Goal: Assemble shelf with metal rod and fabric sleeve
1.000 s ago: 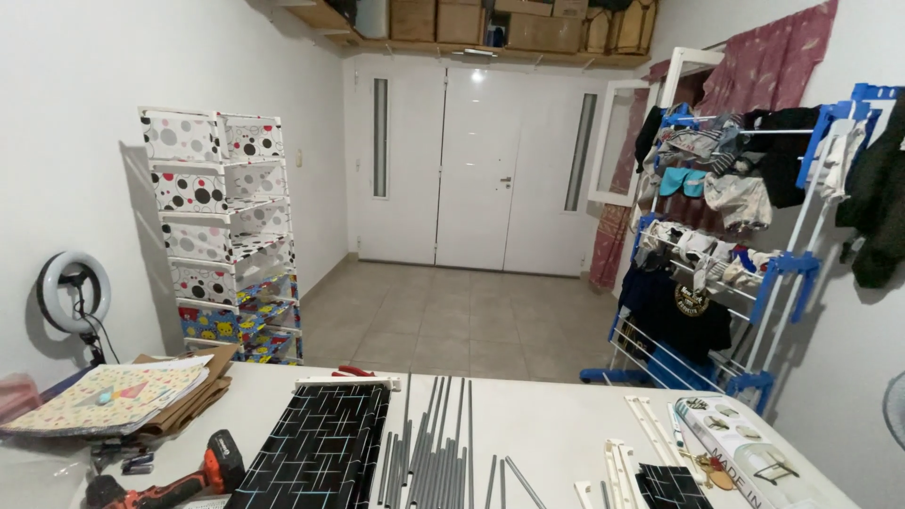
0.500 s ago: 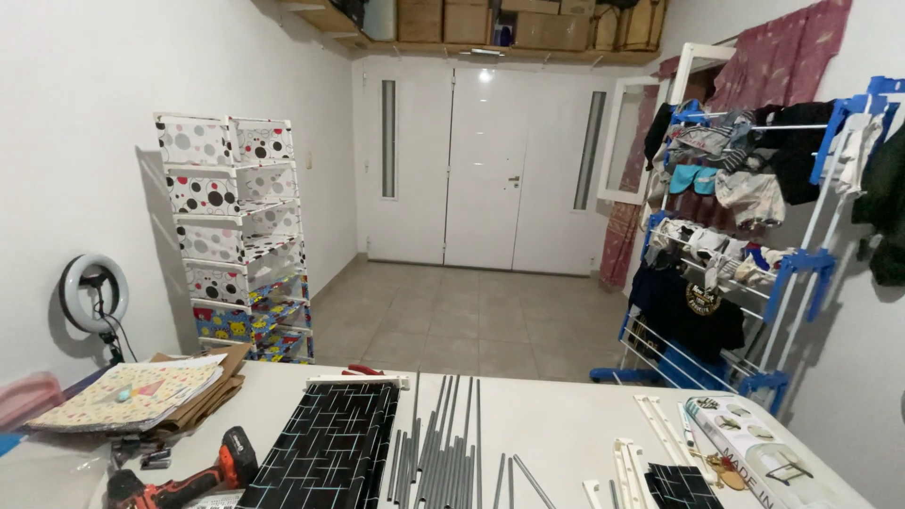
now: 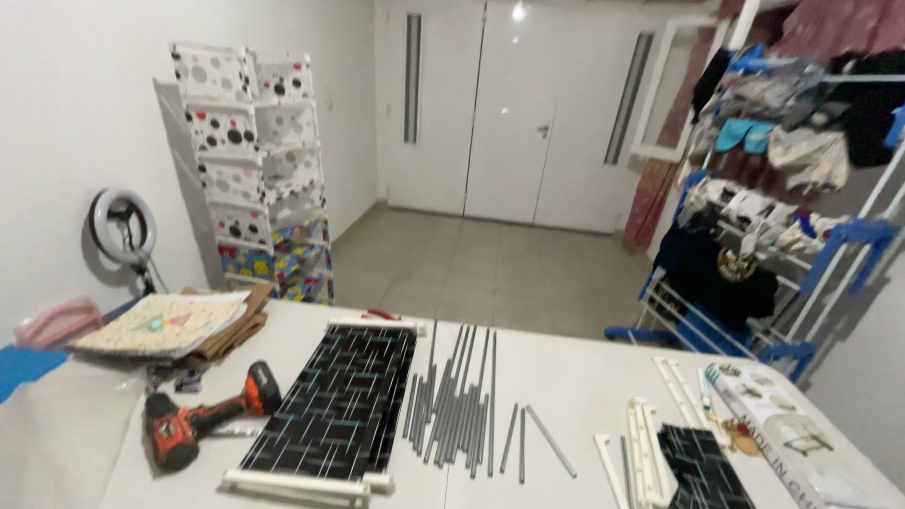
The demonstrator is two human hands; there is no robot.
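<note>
Grey rods (image 3: 459,396) lie loose in a row mid-table, a black patterned panel (image 3: 335,401) at their nine o'clock, a red drill (image 3: 203,421) further left. White rails (image 3: 650,443) wait at three o'clock. Nothing looks joined yet. Neither hand shows.

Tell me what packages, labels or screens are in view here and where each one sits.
Printed product carton: lies flat at the table's far right edge, long and white with small pictures and dark lettering.
Garment print: round yellowish emblem on a dark shirt hung on the blue-and-white drying rack.
No screens show.
</note>
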